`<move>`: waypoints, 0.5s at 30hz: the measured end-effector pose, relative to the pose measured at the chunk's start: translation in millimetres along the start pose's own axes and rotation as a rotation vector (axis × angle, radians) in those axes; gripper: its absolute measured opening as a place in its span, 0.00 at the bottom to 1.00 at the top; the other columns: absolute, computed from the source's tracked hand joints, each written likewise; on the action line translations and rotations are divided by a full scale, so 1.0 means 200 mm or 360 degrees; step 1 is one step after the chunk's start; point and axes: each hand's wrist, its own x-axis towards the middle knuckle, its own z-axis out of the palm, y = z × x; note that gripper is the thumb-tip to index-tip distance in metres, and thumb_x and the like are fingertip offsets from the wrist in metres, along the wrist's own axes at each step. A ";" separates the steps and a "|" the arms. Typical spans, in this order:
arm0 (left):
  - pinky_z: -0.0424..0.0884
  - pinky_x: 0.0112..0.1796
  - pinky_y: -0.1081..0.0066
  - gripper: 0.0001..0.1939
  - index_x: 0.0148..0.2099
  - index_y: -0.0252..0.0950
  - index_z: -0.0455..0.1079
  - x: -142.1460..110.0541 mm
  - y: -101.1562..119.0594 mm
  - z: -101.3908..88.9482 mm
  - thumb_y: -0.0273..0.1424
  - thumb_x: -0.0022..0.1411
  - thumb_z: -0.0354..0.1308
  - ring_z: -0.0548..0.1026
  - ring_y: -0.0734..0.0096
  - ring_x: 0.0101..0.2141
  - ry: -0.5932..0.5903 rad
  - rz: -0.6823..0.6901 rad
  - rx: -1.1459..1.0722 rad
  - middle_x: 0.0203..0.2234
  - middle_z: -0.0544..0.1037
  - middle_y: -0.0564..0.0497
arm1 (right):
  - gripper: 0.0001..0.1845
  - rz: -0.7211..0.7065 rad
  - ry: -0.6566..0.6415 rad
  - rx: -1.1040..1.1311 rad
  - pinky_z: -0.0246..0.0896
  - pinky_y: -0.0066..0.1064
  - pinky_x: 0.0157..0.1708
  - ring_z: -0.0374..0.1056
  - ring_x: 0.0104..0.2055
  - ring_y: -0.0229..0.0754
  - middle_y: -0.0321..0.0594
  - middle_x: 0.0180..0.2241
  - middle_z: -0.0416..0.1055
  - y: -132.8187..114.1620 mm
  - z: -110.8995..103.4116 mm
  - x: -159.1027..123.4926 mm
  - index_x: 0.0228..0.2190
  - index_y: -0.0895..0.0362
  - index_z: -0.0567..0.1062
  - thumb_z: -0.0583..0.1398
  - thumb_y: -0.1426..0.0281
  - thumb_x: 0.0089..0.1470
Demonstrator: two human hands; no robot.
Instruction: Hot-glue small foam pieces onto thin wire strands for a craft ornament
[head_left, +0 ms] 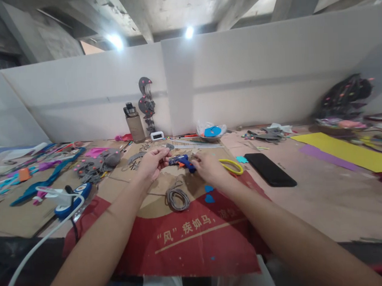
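My left hand (155, 162) is closed in a pinch, with a small grey piece (170, 147) at its fingertips. To the right, my right hand (208, 166) has its fingers curled together; what they hold, if anything, is too small to make out. Between the hands lies a blue glue gun (179, 159) with an orange part, close to my right fingertips. A coil of grey cord (177, 198) rests below them on the red and brown cardboard (195, 239). Two small blue cut pieces (209, 198) lie beside the coil.
Yellow-handled scissors (233, 166) and a black phone (270, 169) lie to the right. At the back stand a bottle (135, 124) and a bowl (211, 131). A blue power strip (73, 201) with a white cable sits left. Yellow sheet (346, 151) lies far right.
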 end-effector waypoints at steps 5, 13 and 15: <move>0.64 0.18 0.81 0.13 0.27 0.30 0.72 0.01 -0.02 -0.02 0.34 0.43 0.69 0.66 0.84 0.17 -0.0017 0.0071 0.0105 0.20 0.74 0.52 | 0.18 0.0114 -0.0266 0.0048 0.57 0.36 0.46 0.67 0.47 0.52 0.58 0.43 0.71 -0.11 0.14 0.12 0.41 0.65 0.73 0.57 0.64 0.53; 0.63 0.19 0.80 0.16 0.27 0.31 0.73 0.03 -0.05 -0.04 0.38 0.42 0.69 0.66 0.82 0.18 0.0010 0.0241 0.0265 0.21 0.74 0.51 | 0.11 0.0260 -0.0365 0.0250 0.62 0.31 0.32 0.72 0.35 0.47 0.49 0.33 0.76 -0.09 0.16 0.20 0.33 0.61 0.76 0.60 0.69 0.46; 0.62 0.19 0.81 0.16 0.27 0.31 0.72 0.03 -0.04 -0.05 0.39 0.42 0.69 0.66 0.83 0.18 0.0033 0.0237 0.0250 0.20 0.74 0.52 | 0.14 0.0294 -0.0300 0.0344 0.63 0.30 0.31 0.71 0.34 0.46 0.47 0.34 0.75 -0.07 0.16 0.19 0.37 0.60 0.75 0.58 0.67 0.47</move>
